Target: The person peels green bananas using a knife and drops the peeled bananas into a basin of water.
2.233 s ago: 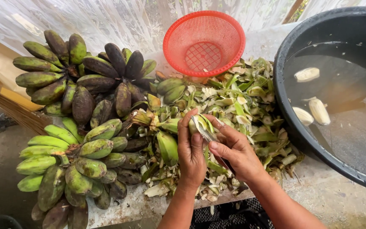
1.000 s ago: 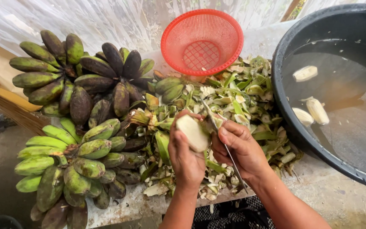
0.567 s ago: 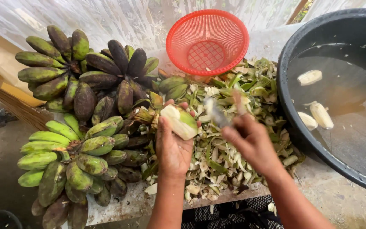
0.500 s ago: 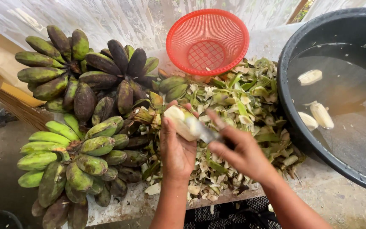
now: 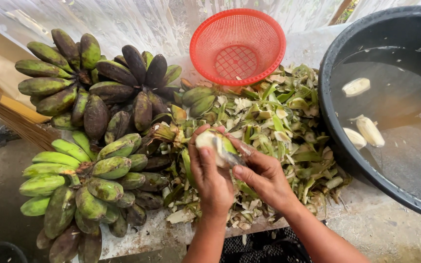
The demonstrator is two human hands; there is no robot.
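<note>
At frame centre, the left hand (image 5: 211,176) grips a half-peeled banana (image 5: 214,142); the right hand (image 5: 264,174) clamps a knife (image 5: 226,155) against it. Hazard: on slippery flesh, the blade may slide into the left thumb.

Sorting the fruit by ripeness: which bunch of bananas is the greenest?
The lower-left bunch, nearest the left hand: its bananas are mostly bright green, while the upper bunches are dull olive to dark brown.
</note>
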